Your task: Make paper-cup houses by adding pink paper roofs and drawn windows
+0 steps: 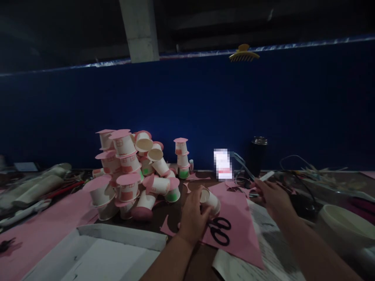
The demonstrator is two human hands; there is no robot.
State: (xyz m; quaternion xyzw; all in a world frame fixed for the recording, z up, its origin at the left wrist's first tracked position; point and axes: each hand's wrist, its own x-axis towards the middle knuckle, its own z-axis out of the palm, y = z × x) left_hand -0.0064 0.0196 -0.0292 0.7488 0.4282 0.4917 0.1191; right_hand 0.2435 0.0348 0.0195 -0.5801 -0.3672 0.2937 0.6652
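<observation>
Cup (212, 201) in left hand (191, 218); right hand (271, 197) perhaps grips stick (267, 176).

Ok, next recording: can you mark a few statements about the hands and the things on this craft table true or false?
1. The left hand grips a white paper cup. True.
2. The black-handled scissors are in the right hand. False: they lie on the pink paper sheet, and the right hand's fingers hold a small white stick.
3. The pile of pink-topped paper cups lies left of the left hand. True.
4. The yellow plastic hair claw lies on the table. False: it sits on the top edge of the blue wall.
5. The dark tumbler with a metal lid stands upright. True.
</observation>
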